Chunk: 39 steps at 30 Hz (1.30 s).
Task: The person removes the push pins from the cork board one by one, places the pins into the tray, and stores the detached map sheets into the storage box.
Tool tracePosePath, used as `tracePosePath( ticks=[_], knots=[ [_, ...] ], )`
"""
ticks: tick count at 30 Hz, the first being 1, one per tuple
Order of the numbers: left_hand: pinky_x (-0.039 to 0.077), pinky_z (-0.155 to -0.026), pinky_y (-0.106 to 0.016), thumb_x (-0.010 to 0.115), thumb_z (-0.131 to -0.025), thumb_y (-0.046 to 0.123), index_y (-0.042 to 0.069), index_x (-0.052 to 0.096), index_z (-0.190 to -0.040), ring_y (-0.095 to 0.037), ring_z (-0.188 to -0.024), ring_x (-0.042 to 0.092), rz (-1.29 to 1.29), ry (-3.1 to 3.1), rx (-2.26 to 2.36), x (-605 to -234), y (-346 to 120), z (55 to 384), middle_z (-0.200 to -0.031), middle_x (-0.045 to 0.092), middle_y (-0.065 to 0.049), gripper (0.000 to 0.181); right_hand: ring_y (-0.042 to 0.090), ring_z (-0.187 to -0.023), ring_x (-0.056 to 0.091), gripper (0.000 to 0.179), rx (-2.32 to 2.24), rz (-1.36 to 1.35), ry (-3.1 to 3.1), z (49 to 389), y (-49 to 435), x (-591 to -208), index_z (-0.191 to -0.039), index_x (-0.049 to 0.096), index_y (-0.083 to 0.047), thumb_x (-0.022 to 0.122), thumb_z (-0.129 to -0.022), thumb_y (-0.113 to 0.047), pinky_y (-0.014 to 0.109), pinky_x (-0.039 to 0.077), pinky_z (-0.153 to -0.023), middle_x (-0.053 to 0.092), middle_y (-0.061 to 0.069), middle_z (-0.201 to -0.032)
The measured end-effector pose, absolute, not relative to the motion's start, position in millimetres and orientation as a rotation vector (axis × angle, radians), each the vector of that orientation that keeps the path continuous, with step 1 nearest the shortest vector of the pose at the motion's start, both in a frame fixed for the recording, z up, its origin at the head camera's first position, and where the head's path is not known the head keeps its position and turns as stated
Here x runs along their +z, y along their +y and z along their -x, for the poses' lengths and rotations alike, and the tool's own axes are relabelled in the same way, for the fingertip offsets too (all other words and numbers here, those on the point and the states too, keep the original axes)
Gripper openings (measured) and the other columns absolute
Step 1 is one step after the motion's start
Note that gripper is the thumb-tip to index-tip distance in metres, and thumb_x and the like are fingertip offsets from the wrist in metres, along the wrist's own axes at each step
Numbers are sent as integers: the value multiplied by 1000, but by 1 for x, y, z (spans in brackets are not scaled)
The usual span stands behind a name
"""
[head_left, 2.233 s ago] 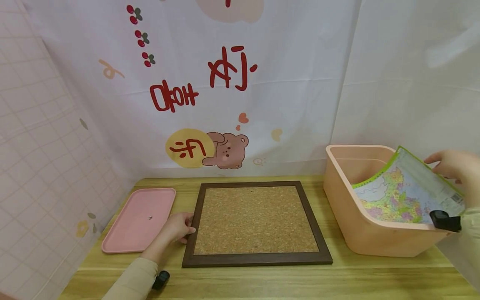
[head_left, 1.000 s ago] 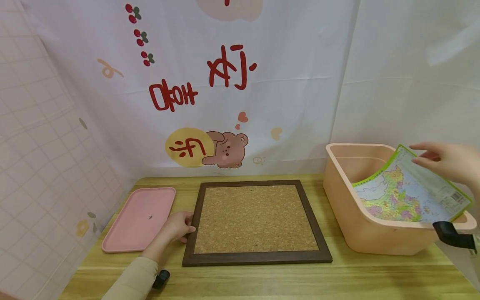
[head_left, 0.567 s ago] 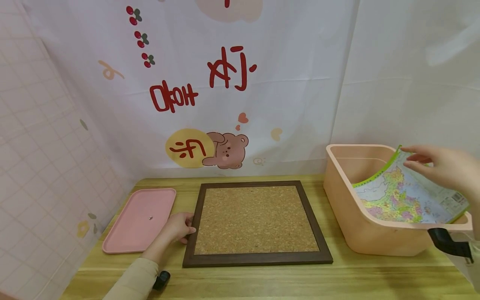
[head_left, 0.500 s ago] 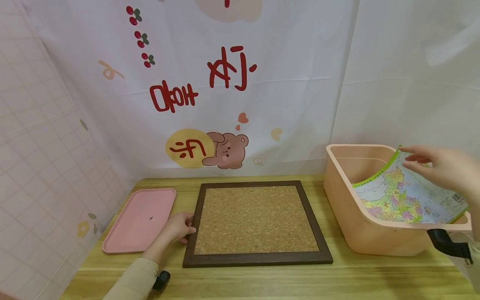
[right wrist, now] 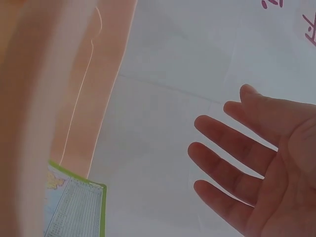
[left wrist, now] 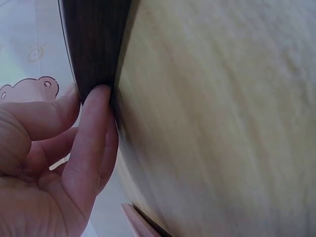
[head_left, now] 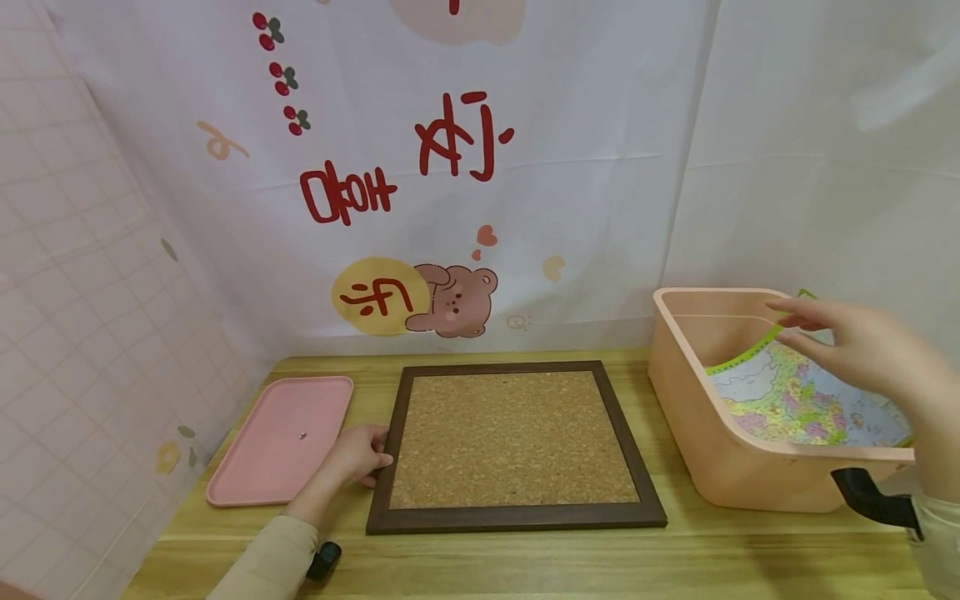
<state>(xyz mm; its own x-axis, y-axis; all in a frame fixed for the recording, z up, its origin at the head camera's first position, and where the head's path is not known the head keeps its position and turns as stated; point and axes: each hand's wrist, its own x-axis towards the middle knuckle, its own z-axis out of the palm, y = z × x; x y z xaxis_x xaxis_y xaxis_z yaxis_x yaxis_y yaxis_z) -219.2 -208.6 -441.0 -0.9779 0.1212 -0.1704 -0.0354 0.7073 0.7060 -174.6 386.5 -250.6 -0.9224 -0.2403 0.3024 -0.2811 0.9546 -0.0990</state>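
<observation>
A cork board (head_left: 517, 442) in a dark brown frame lies flat on the wooden table. My left hand (head_left: 358, 454) pinches the left side of its frame between thumb and fingers; the left wrist view shows the fingertips against the dark frame edge (left wrist: 96, 44). On the right stands a peach plastic bin (head_left: 765, 479). A colourful map sheet (head_left: 802, 400) with a green border leans inside it, slightly bent. Above the bin hovers my right hand (head_left: 862, 346), holding nothing, and it covers part of the map. Its fingers look spread and relaxed in the right wrist view.
Left of the board is a pink tray (head_left: 262, 442), with a tiny shiny item (head_left: 303, 436) on it. A white printed cloth (head_left: 585, 183) hangs behind the table. Bare wood (head_left: 525, 562) shows in front of the board.
My right hand has come away from the map's far edge and moved left over the bin. The map stays leaning in the bin. My left hand keeps its place on the frame.
</observation>
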Motion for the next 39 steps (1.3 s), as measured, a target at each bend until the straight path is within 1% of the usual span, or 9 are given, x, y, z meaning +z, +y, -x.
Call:
tracePosePath(
  ticks=[6, 15, 22, 26, 29, 32, 34, 37, 39],
  knots=[
    [57, -52, -32, 70, -87, -8, -12, 49, -138, -20, -71, 58, -95, 2740, 1123, -443, -209, 219, -90, 53, -11, 55, 52, -100, 59, 44, 236, -441, -2784, 174, 377, -254, -136, 53, 0, 66, -96, -14, 64, 46, -74, 66, 25, -112],
    [56, -50, -31, 70, -88, -4, -10, 52, -137, -18, -70, 57, -89, 2794, 1060, -444, -209, 216, -92, 56, -10, 53, 50, -99, 61, 44, 295, -489, -2762, 175, 363, -259, -136, 53, 0, 66, -96, -13, 64, 47, -75, 66, 25, -112],
    [55, -49, -29, 71, -88, -2, -11, 53, -135, -17, -68, 59, -102, 2821, 1016, -446, -210, 217, -93, 58, -10, 51, 41, -94, 66, 42, 281, -587, -2680, 176, 352, -267, -131, 60, -2, 71, -91, -8, 58, 50, -74, 70, 18, -107],
    [55, -50, -29, 70, -89, 0, -12, 54, -134, -16, -63, 58, -111, 2842, 973, -444, -210, 215, -94, 60, -10, 49, 37, -92, 67, 44, 277, -628, -2648, 177, 345, -272, -130, 60, -2, 73, -88, -6, 55, 51, -73, 71, 14, -104],
    [54, -51, -29, 69, -91, 2, -11, 54, -134, -16, -59, 58, -123, 2849, 944, -441, -210, 214, -97, 63, -11, 47, 36, -93, 67, 46, 304, -652, -2641, 178, 339, -274, -132, 60, -2, 73, -88, -5, 56, 51, -74, 71, 14, -107],
    [54, -51, -29, 69, -91, 3, -10, 55, -134, -16, -61, 59, -142, 2850, 938, -439, -211, 214, -101, 65, -13, 46, 34, -93, 68, 47, 338, -666, -2629, 178, 333, -277, -133, 60, -4, 74, -88, -6, 57, 51, -76, 70, 15, -111],
    [54, -52, -29, 69, -91, 4, -9, 56, -133, -15, -63, 60, -155, 2857, 929, -437, -212, 214, -103, 67, -15, 46, 31, -90, 70, 48, 349, -694, -2604, 179, 329, -278, -132, 61, -5, 75, -86, -5, 56, 51, -77, 70, 14, -111],
    [53, -54, -29, 70, -91, 5, -9, 57, -132, -15, -69, 62, -192, 2879, 895, -433, -212, 213, -104, 68, -16, 46, 28, -87, 70, 48, 335, -734, -2567, 180, 322, -281, -128, 63, -7, 78, -82, -3, 53, 53, -73, 71, 12, -108],
    [52, -58, -30, 71, -91, 7, -8, 58, -132, -15, -72, 63, -216, 2900, 860, -432, -212, 212, -105, 69, -16, 46, 27, -86, 71, 49, 333, -771, -2547, 181, 317, -282, -127, 64, -6, 80, -80, -1, 51, 54, -71, 72, 13, -106]
  ],
)
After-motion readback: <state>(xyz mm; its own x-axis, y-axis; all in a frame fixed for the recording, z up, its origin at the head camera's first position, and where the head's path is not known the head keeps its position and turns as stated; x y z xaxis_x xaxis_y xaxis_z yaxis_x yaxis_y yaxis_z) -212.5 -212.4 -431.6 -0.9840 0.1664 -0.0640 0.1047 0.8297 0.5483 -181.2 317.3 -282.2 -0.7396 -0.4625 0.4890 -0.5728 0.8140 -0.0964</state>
